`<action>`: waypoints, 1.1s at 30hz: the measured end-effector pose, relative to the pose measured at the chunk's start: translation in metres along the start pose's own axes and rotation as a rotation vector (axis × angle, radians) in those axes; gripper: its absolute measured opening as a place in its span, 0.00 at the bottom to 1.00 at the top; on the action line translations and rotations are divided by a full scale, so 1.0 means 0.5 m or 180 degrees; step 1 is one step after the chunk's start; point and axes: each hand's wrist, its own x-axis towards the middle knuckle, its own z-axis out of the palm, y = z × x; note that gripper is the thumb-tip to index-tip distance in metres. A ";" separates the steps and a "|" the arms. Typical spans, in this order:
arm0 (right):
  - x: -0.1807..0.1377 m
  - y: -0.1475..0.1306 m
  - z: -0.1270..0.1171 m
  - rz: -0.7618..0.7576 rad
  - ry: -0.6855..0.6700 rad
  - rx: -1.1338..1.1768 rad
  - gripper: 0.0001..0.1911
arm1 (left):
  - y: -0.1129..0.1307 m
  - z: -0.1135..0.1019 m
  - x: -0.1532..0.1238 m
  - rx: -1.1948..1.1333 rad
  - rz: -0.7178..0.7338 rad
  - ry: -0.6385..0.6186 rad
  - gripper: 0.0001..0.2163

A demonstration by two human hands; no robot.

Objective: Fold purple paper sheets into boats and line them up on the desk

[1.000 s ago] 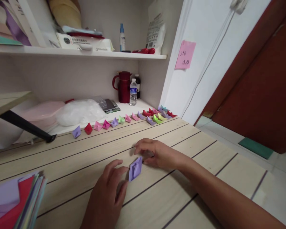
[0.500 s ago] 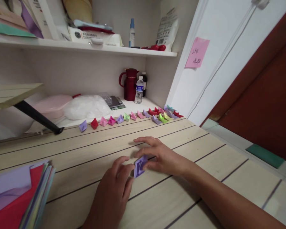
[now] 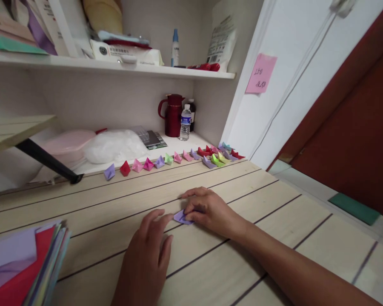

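A small folded piece of purple paper [image 3: 180, 217] lies low over the wooden tabletop [image 3: 230, 272], between my hands. My right hand [image 3: 207, 211] pinches its right end between thumb and fingers, covering that part. Just left of the paper is my left hand [image 3: 151, 242], fingers apart and thumb spread; its index fingertip comes close to the paper's left tip, and whether it touches I cannot tell. Farther back, a row of small folded paper boats [image 3: 148, 164] in several colours stands along the table's back edge, bunched more thickly at the right end.
A stack of coloured paper [image 3: 47, 259] sits at the front left. Behind the boats are a white plastic bag [image 3: 115, 146], a dark red jug [image 3: 173, 115] and a water bottle [image 3: 185, 123]. A black table leg [image 3: 47, 160] slants in at the left.
The purple paper has turned flatter and shifted slightly left. My right hand now grips its right end, while my left fingers have moved left and spread apart.
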 end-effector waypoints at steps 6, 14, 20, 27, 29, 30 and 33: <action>0.009 0.015 -0.045 0.0303 0.0225 0.0460 0.12 | -0.013 -0.007 0.006 -0.0457 -0.0420 0.0069 0.12; -0.038 0.041 -0.066 0.0822 0.0219 0.1209 0.22 | -0.012 -0.002 0.009 -0.1187 -0.1456 0.0180 0.10; -0.081 0.048 -0.059 0.0740 0.0184 0.1122 0.24 | -0.007 -0.010 0.015 -0.1327 -0.1772 0.0076 0.09; -0.083 0.035 -0.029 0.0372 0.0348 0.0549 0.14 | -0.011 -0.021 0.022 -0.1424 -0.1752 -0.0090 0.09; -0.078 0.033 -0.032 0.0262 0.0355 0.0392 0.11 | -0.009 -0.020 0.022 -0.1434 -0.1767 -0.0062 0.09; -0.075 0.033 -0.034 0.0198 0.0338 0.0326 0.10 | -0.007 -0.019 0.021 -0.1431 -0.1778 -0.0040 0.09; -0.065 0.032 -0.037 -0.0020 0.0230 0.0185 0.10 | -0.004 -0.017 0.020 -0.1414 -0.1776 -0.0004 0.09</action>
